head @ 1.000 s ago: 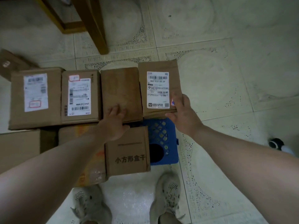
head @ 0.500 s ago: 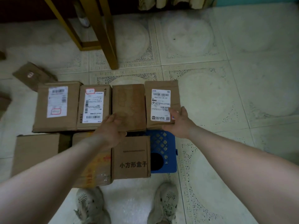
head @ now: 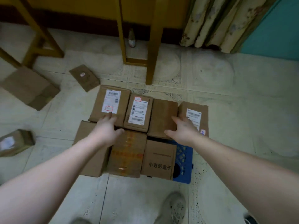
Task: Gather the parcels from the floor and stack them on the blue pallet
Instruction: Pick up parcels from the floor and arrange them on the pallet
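Mid-frame, seven parcels (head: 139, 113) lie in two rows on the blue pallet (head: 183, 165), the left hand (head: 107, 128) spread flat and released on the far-left one, the right hand (head: 182, 128) splayed over the plain parcel (head: 164, 117), three boxes (head: 85, 77) on the floor at left.

Seven boxes (head: 136, 113) packed together on one blue pallet (head: 183, 165), three more boxes (head: 28, 87) loose on the floor, two hands (head: 106, 129), two shoes (head: 174, 207), one bottle (head: 131, 38), one curtain (head: 223, 21).
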Action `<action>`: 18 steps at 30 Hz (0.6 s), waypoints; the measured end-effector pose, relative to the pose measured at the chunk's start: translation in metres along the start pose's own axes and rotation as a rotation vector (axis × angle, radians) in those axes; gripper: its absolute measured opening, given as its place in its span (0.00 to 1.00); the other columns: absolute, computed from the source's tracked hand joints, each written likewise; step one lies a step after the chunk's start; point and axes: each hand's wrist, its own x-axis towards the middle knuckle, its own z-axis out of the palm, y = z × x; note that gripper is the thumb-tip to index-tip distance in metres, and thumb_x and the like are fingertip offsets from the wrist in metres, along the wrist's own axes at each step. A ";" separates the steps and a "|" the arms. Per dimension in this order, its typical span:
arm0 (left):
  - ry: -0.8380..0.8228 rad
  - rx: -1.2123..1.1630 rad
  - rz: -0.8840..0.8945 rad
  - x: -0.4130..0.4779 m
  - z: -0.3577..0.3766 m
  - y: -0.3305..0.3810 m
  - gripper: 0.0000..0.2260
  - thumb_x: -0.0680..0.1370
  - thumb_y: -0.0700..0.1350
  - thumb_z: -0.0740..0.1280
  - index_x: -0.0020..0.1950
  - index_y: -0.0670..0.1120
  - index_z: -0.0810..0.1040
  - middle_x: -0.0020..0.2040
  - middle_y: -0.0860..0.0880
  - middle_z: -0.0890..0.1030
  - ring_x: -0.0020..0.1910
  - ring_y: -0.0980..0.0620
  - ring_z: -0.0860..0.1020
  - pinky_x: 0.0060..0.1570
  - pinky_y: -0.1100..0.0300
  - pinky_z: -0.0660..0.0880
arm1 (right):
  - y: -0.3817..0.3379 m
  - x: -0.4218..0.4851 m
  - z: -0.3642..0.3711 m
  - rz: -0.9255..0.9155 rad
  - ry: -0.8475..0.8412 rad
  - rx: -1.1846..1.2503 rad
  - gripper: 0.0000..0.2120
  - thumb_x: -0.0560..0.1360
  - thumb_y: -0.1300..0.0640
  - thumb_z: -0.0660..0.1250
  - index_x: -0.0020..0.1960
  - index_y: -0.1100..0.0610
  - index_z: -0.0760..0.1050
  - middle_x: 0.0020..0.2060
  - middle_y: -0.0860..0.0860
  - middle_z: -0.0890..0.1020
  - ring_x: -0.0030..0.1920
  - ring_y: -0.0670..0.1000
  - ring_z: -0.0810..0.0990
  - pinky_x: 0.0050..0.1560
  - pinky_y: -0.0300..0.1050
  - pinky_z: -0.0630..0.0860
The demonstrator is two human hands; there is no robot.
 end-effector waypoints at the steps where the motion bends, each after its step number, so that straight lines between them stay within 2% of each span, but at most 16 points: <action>1: 0.003 -0.022 -0.008 -0.006 -0.012 -0.012 0.31 0.76 0.54 0.66 0.76 0.49 0.58 0.77 0.43 0.56 0.75 0.43 0.55 0.72 0.51 0.55 | -0.021 -0.005 0.000 -0.012 -0.002 -0.035 0.39 0.74 0.36 0.62 0.77 0.48 0.51 0.78 0.53 0.49 0.76 0.56 0.49 0.72 0.54 0.55; 4: 0.030 -0.081 -0.052 -0.034 -0.049 -0.068 0.30 0.77 0.53 0.64 0.76 0.48 0.57 0.77 0.42 0.54 0.76 0.43 0.53 0.72 0.55 0.52 | -0.098 -0.017 0.011 -0.061 0.004 -0.090 0.38 0.73 0.36 0.62 0.77 0.47 0.53 0.77 0.54 0.51 0.76 0.57 0.51 0.72 0.54 0.56; 10: 0.097 -0.200 -0.205 -0.091 -0.125 -0.221 0.31 0.77 0.55 0.64 0.76 0.49 0.57 0.77 0.43 0.55 0.75 0.43 0.53 0.73 0.51 0.53 | -0.263 -0.041 0.069 -0.177 0.056 -0.188 0.36 0.73 0.36 0.62 0.76 0.44 0.53 0.77 0.52 0.54 0.75 0.57 0.54 0.71 0.56 0.58; 18: 0.162 -0.307 -0.337 -0.149 -0.183 -0.385 0.32 0.76 0.56 0.64 0.77 0.51 0.55 0.78 0.46 0.52 0.76 0.45 0.52 0.73 0.52 0.50 | -0.427 -0.064 0.125 -0.353 -0.019 -0.349 0.35 0.75 0.37 0.60 0.77 0.50 0.53 0.77 0.54 0.54 0.76 0.57 0.53 0.72 0.55 0.57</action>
